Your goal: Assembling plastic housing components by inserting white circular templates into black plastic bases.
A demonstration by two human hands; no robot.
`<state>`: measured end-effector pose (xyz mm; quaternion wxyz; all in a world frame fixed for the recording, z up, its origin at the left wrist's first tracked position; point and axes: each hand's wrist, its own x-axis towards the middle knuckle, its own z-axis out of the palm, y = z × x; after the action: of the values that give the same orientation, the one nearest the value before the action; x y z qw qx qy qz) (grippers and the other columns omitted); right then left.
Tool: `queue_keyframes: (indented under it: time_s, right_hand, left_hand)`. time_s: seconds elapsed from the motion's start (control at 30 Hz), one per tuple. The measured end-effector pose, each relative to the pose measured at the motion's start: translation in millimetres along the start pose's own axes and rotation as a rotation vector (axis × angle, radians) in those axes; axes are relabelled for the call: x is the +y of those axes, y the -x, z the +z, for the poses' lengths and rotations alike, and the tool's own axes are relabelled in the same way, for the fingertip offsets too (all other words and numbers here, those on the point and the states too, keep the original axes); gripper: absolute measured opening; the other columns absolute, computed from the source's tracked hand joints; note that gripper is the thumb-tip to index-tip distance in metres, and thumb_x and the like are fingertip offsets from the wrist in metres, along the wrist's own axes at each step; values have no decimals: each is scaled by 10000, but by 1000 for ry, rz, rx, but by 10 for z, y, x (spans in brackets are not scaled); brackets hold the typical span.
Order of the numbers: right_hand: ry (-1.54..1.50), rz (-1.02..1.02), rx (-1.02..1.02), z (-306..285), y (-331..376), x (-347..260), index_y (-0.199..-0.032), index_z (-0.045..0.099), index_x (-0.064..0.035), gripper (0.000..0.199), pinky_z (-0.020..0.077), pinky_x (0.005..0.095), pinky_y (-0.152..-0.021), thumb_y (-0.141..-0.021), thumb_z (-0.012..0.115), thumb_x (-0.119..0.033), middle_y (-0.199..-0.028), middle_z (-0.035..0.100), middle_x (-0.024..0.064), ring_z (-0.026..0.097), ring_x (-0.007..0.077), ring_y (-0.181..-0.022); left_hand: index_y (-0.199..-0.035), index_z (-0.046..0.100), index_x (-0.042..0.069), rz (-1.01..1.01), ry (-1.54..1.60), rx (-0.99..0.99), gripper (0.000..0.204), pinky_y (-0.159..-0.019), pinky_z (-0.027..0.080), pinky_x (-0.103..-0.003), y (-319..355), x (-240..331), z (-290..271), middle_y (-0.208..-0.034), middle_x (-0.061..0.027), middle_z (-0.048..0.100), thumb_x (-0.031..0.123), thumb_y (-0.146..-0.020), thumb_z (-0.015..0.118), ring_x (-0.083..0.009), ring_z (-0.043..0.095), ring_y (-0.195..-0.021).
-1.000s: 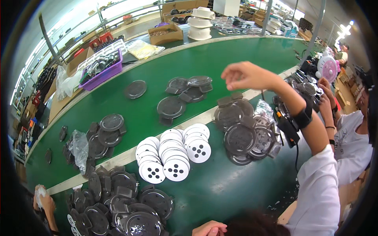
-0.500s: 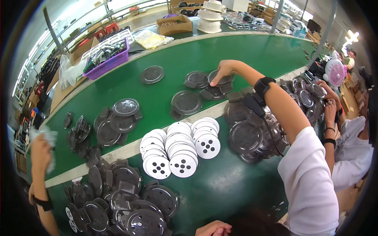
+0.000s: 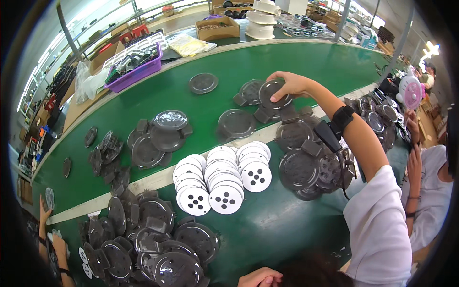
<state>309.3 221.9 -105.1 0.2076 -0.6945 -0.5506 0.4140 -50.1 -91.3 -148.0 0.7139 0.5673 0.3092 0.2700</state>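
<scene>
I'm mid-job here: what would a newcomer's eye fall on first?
Most likely the bright white discs with black dots, fanned in overlapping rows near the middle of the picture. Next, perhaps, the right hand above centre, holding a dark round part with the thumb on its face. The purple bin at upper left also stands out by its colour.

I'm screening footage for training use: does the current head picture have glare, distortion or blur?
All in the head view: the lamp is blown out; glare marks a dark round cover at the bottom; the fisheye bends the green belt's far edge; the right hand and the dark disc it holds look readable, though distant background detail is soft.
</scene>
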Motion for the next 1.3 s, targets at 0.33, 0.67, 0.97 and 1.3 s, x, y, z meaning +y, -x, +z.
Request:
queue_keyframes:
  time_s: [0.33,0.67,0.97,1.3]
  right_hand:
    - [-148,-322,53,-511,712,-225,-1173,502,31,666,463,279,-851,-582,797,-63,-1065,602,89,575,150,-944]
    - [552,-319,-299,-388,1494,-164,-1124,546,-14,541,467,274,-784,-672,783,-194,-991,589,48,580,130,-890]
    - [410,-468,-297,75,893,-1159,-1188,497,-45,575,475,287,-707,-727,729,-298,-1052,538,97,592,158,-856]
    - [1099,-747,-210,1607,154,-1620,-1278,444,-199,858,371,442,-966,-513,826,-261,-1325,341,171,384,420,-1167]
  left_hand:
    - [-899,576,-41,-13,23,10,214,-557,433,-246,0,-8,-9,-802,-105,573,118,-941,439,-151,547,-628]
    - [-908,574,-37,19,28,28,194,-559,432,-243,-29,7,7,-803,-104,571,102,-938,441,-149,544,-630]
    - [-892,566,-25,3,29,48,210,-554,427,-250,12,-9,-43,-756,-87,545,116,-948,421,-146,540,-608]
    - [-852,532,-39,147,82,-2,214,-562,439,-281,8,-71,-27,-733,-106,541,105,-939,399,-183,551,-582]
